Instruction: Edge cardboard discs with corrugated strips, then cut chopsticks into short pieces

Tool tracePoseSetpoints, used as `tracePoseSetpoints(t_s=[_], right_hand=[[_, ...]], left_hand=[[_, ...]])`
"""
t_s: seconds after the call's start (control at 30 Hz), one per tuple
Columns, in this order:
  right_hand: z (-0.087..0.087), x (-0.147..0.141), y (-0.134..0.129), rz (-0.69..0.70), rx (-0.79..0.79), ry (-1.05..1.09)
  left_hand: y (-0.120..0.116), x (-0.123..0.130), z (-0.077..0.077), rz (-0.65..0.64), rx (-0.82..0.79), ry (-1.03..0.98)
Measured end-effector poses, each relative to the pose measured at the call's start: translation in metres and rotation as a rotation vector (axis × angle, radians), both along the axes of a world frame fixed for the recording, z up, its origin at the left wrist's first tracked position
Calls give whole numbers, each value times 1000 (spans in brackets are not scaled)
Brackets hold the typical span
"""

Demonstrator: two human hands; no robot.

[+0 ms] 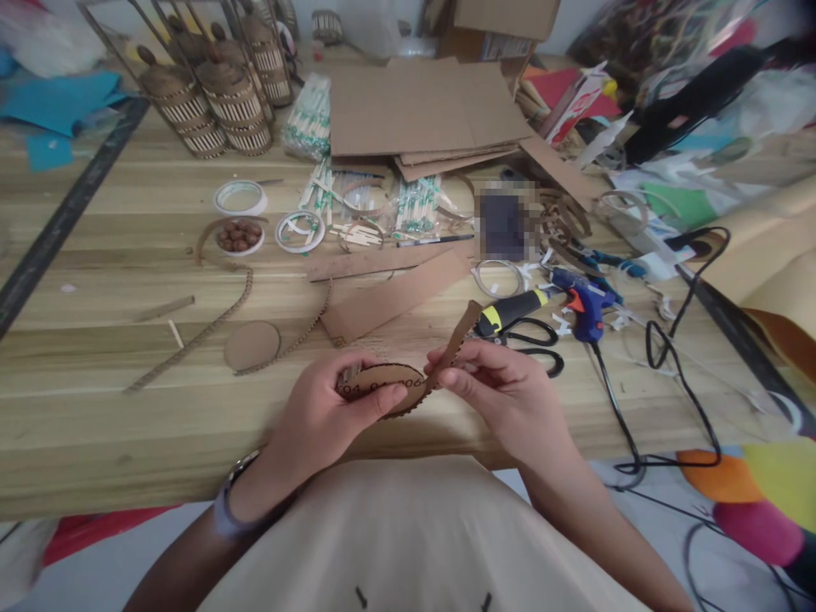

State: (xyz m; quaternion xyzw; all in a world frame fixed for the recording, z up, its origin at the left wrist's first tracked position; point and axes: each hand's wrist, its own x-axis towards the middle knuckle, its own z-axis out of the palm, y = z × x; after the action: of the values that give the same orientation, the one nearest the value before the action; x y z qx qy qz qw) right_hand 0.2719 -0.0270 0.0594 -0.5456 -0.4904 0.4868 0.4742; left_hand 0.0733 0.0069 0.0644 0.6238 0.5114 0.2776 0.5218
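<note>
Near the table's front edge, my left hand (337, 404) holds a round cardboard disc (382, 380) with dark printed characters, thumb on top and fingers behind it. A narrow corrugated cardboard strip (454, 342) meets the disc's right edge and sticks up to the right. My right hand (488, 378) pinches this strip between thumb and fingers close to where it touches the disc. Along the disc's lower edge runs a ridged border. Another cardboard disc (252, 346) lies flat to the left, beside a curved corrugated strip (306, 337).
Right of the hands lie black-handled scissors (541, 347), a yellow-black handled tool (513, 311) and a blue glue gun (583, 304) with its cord. Behind are cardboard sheets (427, 106), tape rolls and a bowl of brown balls (240, 237). Bamboo-like lanterns (235, 110) stand back left.
</note>
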Motion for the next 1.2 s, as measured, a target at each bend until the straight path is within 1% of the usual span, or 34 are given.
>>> tracePoseSetpoints(t_s=[0.2,0.3,0.4,0.5,0.7,0.87,1.0,1.2], right_hand=[[1,0,0,32,37,-65],[1,0,0,44,57,-117],[1,1,-1,75,94,-159],[2,1,-1,111,116,-203],[6,3,-1,195,160,-287],[10,3,-2,238,167,-304],[13,3,-3,273,137,-319],[14,3,-5,303,110,-373]], left_hand=[[-1,0,3,-5,-27,47],[0,0,4,-37,-32,60],[0,0,5,-105,-34,50],[0,1,6,-147,-24,40],[-2,0,7,-183,-60,58],[-2,0,6,-222,-54,77],[-2,0,5,-245,-35,105],[2,2,9,-287,-49,134]])
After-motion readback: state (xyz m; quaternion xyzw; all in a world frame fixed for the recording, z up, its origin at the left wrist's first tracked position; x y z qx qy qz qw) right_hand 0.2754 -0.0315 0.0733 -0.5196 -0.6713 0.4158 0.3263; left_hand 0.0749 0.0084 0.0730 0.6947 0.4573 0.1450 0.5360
